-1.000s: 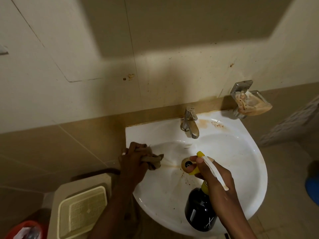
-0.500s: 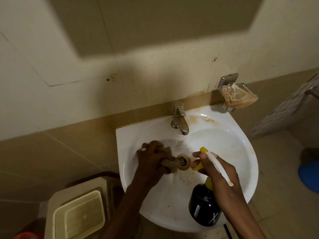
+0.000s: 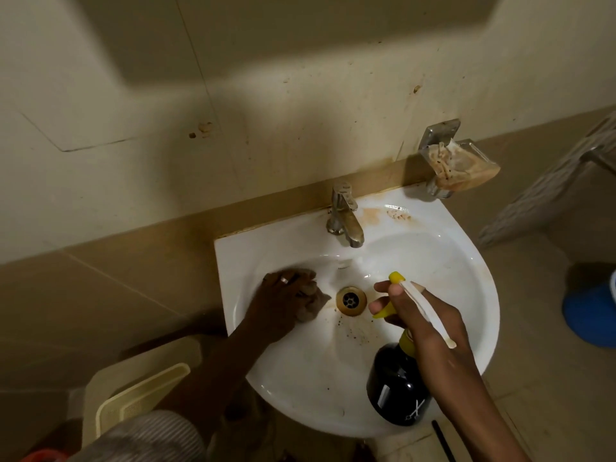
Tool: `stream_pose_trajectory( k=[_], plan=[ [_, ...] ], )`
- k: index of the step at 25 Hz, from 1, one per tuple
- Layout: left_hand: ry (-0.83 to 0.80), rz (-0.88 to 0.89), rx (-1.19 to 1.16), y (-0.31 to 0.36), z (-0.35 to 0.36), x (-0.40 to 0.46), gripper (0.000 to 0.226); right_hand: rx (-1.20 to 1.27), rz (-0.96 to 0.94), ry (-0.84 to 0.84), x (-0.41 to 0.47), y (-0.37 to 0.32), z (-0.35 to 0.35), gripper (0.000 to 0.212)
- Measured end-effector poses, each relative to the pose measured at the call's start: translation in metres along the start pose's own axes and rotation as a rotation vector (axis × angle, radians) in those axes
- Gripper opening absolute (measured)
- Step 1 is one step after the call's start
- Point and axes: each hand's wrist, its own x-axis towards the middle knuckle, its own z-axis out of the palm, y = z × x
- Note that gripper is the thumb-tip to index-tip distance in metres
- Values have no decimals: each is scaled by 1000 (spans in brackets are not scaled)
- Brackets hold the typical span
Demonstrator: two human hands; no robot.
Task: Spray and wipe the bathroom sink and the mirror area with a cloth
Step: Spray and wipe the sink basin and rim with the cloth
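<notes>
A white wall-mounted sink [image 3: 443, 281] has brown stains near its brass drain [image 3: 351, 300] and behind the metal tap [image 3: 345, 219]. My left hand [image 3: 283, 303] presses a crumpled brown cloth [image 3: 311, 303] onto the bowl just left of the drain. My right hand [image 3: 423, 315] holds a black spray bottle [image 3: 398, 388] with a yellow nozzle and white trigger, right of the drain, nozzle aimed into the bowl. No mirror is in view; only the stained beige wall [image 3: 300, 111] shows above the sink.
A dirty glass soap dish [image 3: 461, 168] on a metal bracket juts from the wall at the sink's back right. A cream plastic bin with a lid [image 3: 140, 391] stands lower left. A blue bucket [image 3: 590, 315] sits on the floor at the right edge.
My left hand with the cloth went from the sink's left rim to the drain, then drew back slightly left. My right hand kept the bottle in place. The camera shifted.
</notes>
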Motion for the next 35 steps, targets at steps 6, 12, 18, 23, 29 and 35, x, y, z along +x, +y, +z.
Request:
stream_pose_trajectory(
  k=[6, 12, 18, 23, 29, 35],
  plan=[
    [-124, -257, 3, 9, -9, -29, 37, 63, -13, -29, -13, -15, 6, 32],
    [-122, -405, -180, 36, -21, -81, 42, 60, -35, -62, -20, -18, 4, 31],
    [225, -571, -582, 93, -20, -116, 59, 107, -26, -73, -22, -17, 1, 34],
    [357, -732, -774, 145, -10, -122, 62, 97, -31, -77, -18, -21, 0, 39],
    [397, -718, -889, 166, -17, -123, 62, 53, -35, -84, -8, -25, -2, 40],
    [65, -639, -1141, 207, -30, -103, 40, 4, 0, -113, -2, -31, 5, 32]
  ],
)
